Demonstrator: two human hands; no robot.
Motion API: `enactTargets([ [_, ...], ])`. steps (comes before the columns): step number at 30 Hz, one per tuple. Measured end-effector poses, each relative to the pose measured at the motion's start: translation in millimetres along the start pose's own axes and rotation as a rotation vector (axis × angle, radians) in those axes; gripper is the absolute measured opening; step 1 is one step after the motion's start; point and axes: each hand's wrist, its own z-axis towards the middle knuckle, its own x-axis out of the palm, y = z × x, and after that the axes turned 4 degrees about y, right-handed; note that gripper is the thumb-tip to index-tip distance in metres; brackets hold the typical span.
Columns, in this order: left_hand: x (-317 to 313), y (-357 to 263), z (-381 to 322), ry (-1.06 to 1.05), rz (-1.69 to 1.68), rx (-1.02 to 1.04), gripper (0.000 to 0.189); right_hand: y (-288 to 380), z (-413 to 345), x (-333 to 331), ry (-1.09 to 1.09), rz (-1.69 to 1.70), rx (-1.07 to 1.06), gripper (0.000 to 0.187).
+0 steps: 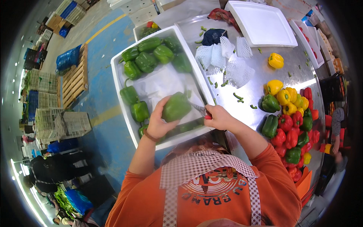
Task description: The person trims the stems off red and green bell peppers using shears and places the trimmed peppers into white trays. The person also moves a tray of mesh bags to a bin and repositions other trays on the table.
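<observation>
My left hand (pixel 161 122) holds a large green bell pepper (pixel 177 107) over a white foam box (pixel 131 124). In my right hand (pixel 218 117) is a pair of red-handled scissors or snips (pixel 200 108), its metal blades pointing at the pepper's stem end. Whether the blades touch the stem cannot be told. Other green bell peppers (pixel 146 61) lie along the far, left and near sides of the box, around a bare part of its white lining (pixel 154 83).
Right of the box is a metal table (pixel 249 73) with cut green stems, white foam net sleeves (pixel 239 69), a dark cloth (pixel 214 37) and a white foam lid (pixel 263 24). Red bell peppers (pixel 285 122) and yellow bell peppers (pixel 283 97) are piled at the right. A wooden pallet (pixel 74 79) stands left.
</observation>
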Motion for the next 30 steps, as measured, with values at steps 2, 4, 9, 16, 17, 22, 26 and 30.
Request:
enactTargets([
  [2,6,3,1,-0.025,-0.213,-0.048,0.077,-9,1,5,-0.085,0.082,0.020,0.031],
  [4,12,5,3,-0.036,-0.538,-0.176,0.070,-18,-1,10,-0.205,0.245,0.101,0.029],
  [9,39,4,24,0.115,-0.963,-0.526,0.057,-27,-5,21,-0.295,1.143,-0.021,0.042],
  [16,82,-28,43,0.336,-0.269,-0.312,0.074,-54,-40,9,-0.024,1.536,0.074,0.060],
  [17,81,-32,43,0.410,-0.240,-0.293,0.075,-57,-46,11,-0.050,1.604,-0.007,0.061],
  [22,66,-19,39,0.348,-0.186,-0.085,0.068,-85,-99,0,-0.495,1.867,-0.254,0.064],
  [26,16,18,12,0.108,0.614,-0.227,0.071,-133,-176,-54,-0.663,1.705,-0.829,0.063],
  [30,-38,45,-40,0.203,1.202,-0.573,0.079,-175,-252,-86,-1.129,1.609,-0.882,0.060],
])
